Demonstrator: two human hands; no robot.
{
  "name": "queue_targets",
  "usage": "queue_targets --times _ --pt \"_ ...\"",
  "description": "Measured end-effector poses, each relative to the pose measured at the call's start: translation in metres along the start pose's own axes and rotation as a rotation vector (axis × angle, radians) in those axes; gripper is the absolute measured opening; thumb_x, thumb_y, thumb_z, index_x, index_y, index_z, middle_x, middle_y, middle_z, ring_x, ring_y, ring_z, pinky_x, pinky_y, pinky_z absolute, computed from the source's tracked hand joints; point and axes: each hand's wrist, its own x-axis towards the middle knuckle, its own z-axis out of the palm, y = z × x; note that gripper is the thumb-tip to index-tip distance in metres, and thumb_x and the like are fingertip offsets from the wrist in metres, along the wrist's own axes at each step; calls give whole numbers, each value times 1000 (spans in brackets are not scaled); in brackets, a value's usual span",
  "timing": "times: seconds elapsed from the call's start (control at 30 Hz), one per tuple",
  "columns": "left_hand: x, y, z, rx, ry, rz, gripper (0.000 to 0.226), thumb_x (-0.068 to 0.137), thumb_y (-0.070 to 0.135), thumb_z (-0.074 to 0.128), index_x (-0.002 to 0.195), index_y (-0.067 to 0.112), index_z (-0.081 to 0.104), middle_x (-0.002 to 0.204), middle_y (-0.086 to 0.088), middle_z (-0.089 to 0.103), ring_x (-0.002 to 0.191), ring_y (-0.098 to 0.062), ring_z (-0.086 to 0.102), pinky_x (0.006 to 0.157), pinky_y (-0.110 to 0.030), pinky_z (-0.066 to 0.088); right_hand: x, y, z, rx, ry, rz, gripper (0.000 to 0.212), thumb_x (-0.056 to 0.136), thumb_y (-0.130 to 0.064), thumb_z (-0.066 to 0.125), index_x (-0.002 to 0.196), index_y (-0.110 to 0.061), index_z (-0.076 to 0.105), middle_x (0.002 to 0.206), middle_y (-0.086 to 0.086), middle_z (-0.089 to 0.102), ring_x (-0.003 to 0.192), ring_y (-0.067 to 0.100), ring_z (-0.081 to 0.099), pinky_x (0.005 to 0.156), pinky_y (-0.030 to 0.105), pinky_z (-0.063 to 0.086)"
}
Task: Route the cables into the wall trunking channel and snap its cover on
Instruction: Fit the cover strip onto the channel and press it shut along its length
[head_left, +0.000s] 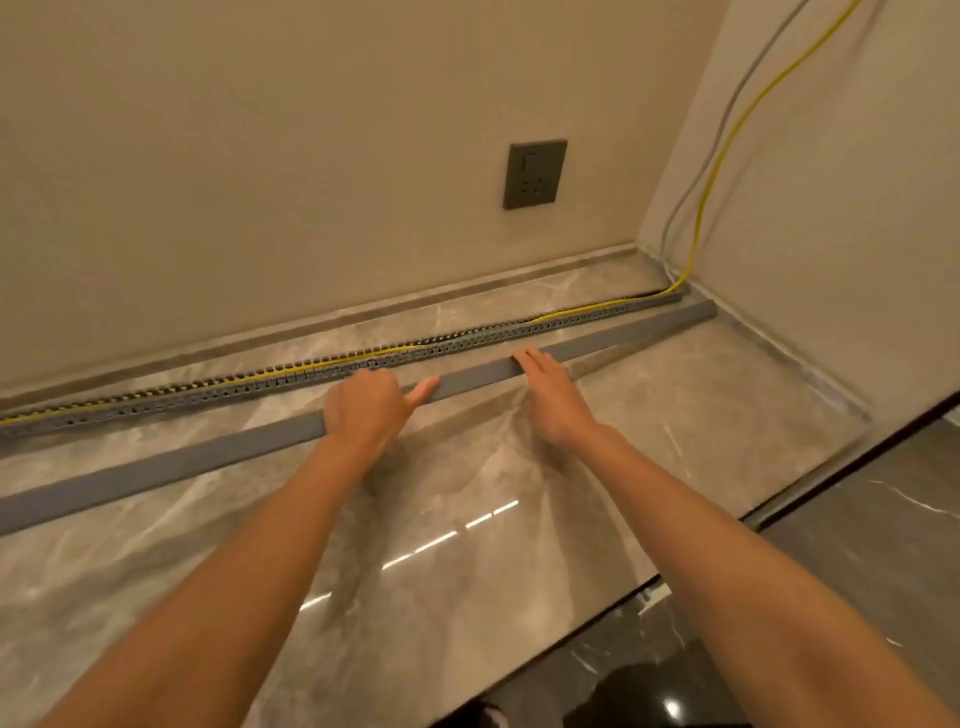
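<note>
The left hand (366, 408) is curling its fingers over the long grey cover (156, 470). The right hand (545, 395) is laying straight fingers on it. The cover is lying on the counter (467, 519), just beside the channel (208, 399) holding the yellow cable (597, 310) near the back edge.

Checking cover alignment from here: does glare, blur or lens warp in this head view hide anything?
Head view: wide-angle warp bows the grey cover and slotted trunking channel; glare streaks lie on the marble floor, nearer than the left hand and right hand; warm, slightly soft, slots readable.
</note>
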Motion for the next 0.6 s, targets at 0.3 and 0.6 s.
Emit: queue_targets --times 0.3,0.6 --pt "77 -4 13 -50 35 -172 55 97 39 35 95 -6 67 106 -28 67 100 -40 62 84 -38 49 97 66 -17 -380 -33 61 58 87 -7 57 139 -13 31 145 10 38 139 28 28 117 51 17" --pt "125 17 36 -41 106 -18 30 94 5 42 79 -7 65 87 -30 69 82 -41 64 73 -46 51 151 80 -13 -435 158 -351 42 52 0 85 91 -2 67 80 16 69 67 37 66 63 36 57"
